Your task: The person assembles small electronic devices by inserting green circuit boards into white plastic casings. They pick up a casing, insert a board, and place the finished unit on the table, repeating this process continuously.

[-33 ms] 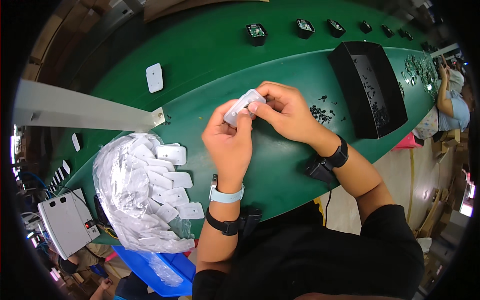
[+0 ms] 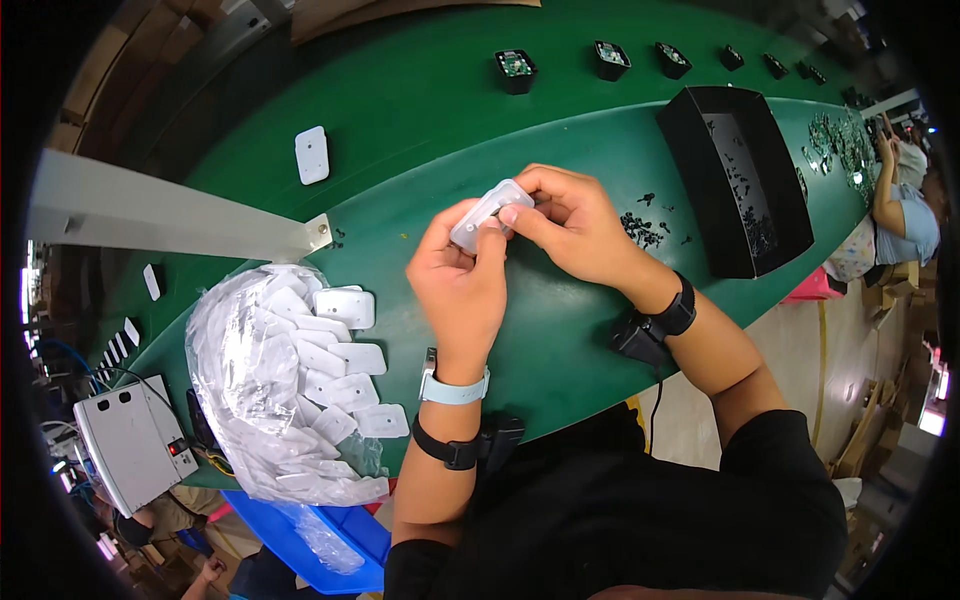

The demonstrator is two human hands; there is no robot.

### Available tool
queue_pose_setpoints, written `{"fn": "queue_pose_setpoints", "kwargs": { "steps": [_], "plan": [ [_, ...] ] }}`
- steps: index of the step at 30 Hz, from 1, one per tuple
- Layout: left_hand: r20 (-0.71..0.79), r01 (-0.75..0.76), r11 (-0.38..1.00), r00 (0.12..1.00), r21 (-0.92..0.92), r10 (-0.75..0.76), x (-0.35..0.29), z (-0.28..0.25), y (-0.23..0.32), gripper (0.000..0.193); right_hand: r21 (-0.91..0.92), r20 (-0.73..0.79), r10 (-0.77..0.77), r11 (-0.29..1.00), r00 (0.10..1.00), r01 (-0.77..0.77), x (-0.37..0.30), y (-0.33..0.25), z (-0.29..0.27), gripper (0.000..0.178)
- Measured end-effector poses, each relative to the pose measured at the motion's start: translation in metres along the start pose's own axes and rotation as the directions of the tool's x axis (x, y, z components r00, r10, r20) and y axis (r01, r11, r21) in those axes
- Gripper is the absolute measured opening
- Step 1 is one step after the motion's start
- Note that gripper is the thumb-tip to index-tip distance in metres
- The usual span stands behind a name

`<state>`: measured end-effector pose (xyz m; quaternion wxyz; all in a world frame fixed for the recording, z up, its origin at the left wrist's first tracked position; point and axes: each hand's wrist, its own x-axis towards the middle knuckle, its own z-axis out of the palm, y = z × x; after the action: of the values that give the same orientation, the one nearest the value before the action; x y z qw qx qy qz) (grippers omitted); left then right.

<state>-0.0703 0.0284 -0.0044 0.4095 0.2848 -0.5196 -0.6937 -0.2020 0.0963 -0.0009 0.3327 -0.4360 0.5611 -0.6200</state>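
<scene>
Between my two hands, above the green table, is a white plastic cover (image 2: 491,205) with rounded corners. My left hand (image 2: 462,270) is closed round its lower left side, the thumb resting on its face. My right hand (image 2: 568,222) pinches its upper right end, thumb pressed near the middle. What lies under the thumbs is hidden. Left of my left hand, a clear plastic bag (image 2: 245,380) spills many similar white covers (image 2: 345,308) onto the table. Right of my right hand lie small black parts (image 2: 645,230) in a loose pile.
A black open box (image 2: 745,180) with more small black parts stands at the right. Along the far belt sit black housings with green circuit boards (image 2: 515,68) and a white cover (image 2: 311,156). A metal post (image 2: 180,215) juts in from the left, above a white device (image 2: 135,445). Another person (image 2: 905,195) sits far right.
Almost nothing differs. Both hands keep their grip on the white cover, and the view has shifted very slightly.
</scene>
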Motion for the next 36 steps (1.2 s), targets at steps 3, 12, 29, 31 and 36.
{"fn": "queue_pose_setpoints", "kwargs": {
  "steps": [3,12,29,31,36],
  "plan": [
    [0.012,0.004,1.000,1.000,-0.009,-0.003,0.000,0.002,0.001,0.018,0.016,0.000,0.061,0.998,0.998,-0.061,0.000,-0.003,-0.001,0.014],
    [0.011,-0.021,0.999,1.000,-0.045,0.022,0.000,0.003,0.003,0.018,0.065,0.018,0.121,0.990,0.993,-0.122,0.000,-0.019,0.000,0.014],
    [-0.035,0.117,0.963,0.991,-0.241,-0.130,0.013,-0.014,0.005,0.017,-0.554,-0.220,-0.148,0.833,0.964,0.002,0.074,0.005,-0.033,0.039],
    [-0.051,0.090,0.957,0.993,-0.275,-0.108,0.016,-0.016,0.001,0.017,-0.910,-0.181,-0.367,0.414,0.912,-0.014,0.102,0.008,-0.030,0.047],
    [-0.059,0.070,0.929,0.993,-0.364,-0.098,0.018,-0.011,0.005,0.019,-0.909,-0.232,-0.188,0.391,0.954,-0.144,0.145,0.040,-0.041,0.049]
  ]
}}
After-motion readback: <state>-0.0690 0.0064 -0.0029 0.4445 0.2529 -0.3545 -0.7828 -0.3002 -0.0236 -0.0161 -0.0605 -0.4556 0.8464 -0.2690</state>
